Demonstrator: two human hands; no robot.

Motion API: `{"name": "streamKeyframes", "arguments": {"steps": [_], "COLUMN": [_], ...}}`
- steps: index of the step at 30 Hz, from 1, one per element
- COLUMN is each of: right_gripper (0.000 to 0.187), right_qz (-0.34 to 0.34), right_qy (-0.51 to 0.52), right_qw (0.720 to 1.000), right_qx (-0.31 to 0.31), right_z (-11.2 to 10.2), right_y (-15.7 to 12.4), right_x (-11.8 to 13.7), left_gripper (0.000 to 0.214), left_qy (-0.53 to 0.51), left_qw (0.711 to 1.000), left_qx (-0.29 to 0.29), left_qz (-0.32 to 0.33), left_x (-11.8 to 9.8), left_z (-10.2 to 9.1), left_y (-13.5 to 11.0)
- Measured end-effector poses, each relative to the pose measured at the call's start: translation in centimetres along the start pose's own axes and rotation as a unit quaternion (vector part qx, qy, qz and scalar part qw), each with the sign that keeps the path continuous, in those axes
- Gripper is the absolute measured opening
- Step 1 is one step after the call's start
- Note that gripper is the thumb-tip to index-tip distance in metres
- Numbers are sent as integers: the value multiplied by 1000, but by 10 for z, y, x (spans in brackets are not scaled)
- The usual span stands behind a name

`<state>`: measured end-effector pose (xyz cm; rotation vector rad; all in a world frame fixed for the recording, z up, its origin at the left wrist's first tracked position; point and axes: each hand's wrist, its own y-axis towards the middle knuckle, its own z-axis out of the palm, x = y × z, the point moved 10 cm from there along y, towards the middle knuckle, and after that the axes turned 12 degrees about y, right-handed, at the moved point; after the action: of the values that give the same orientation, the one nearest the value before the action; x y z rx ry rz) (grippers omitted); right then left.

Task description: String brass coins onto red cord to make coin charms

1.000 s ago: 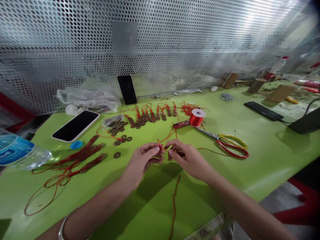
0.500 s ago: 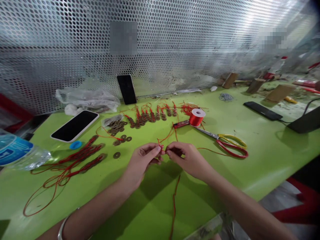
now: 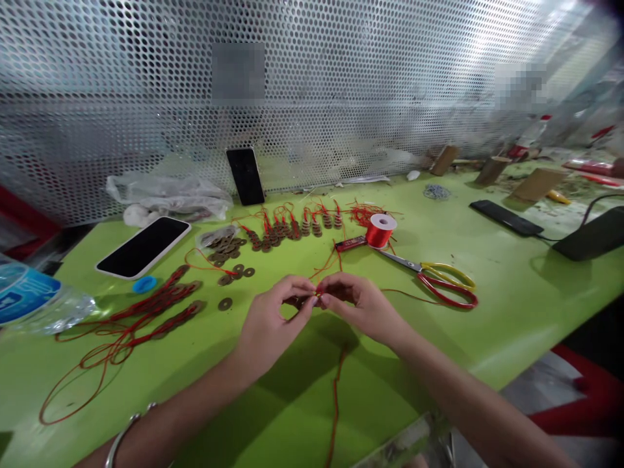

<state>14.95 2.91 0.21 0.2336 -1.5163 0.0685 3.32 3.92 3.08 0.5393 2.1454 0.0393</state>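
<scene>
Fingertips meet at the centre, where my left hand and my right hand both pinch a red cord. The small part between the fingers is mostly hidden. One length of red cord hangs below the hands toward the front edge. Left of my left hand lies a single holed coin, with a few more coins beyond it. Beyond my hands stands a spool of red thread, touching a dark red-marked stick. Scissors with yellow and red handles lie to the right.
Tied coin strings line the back. Longer red-corded coin strings, a white phone and a water bottle lie left. Another phone leans on the perforated metal screen. A black device lies right.
My left hand has turned and its fingertips have come up against those of my right hand, closing the small gap. The pinched piece is now more hidden. The view has shifted slightly.
</scene>
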Motion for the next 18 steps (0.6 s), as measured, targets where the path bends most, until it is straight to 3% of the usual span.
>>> {"name": "streamKeyframes", "arguments": {"steps": [3,5,9,12,18], "right_gripper": [16,20,25,25,23], "right_qz": [16,29,45,47,38], "right_qy": [27,53,95,95,82], "right_qw": [999,998,994,994,996], "right_qx": [8,6,12,12,0], "right_z": [2,3,6,8,8], "right_y": [-1,-1,-1,-1,2], "right_x": [-2,-3,-3,-4,-8], "left_gripper": [20,15,6,7,12], "left_qy": [43,88,148,163,144], "left_qw": [998,991,973,965,970], "left_qx": [-41,-51,29,75,79], "left_qz": [35,85,176,191,180], "left_x": [-3,-9,-25,-32,-33], "left_z": [-10,-15,-9,-5,-4], "left_y": [-2,-3,-3,-4,-4]}}
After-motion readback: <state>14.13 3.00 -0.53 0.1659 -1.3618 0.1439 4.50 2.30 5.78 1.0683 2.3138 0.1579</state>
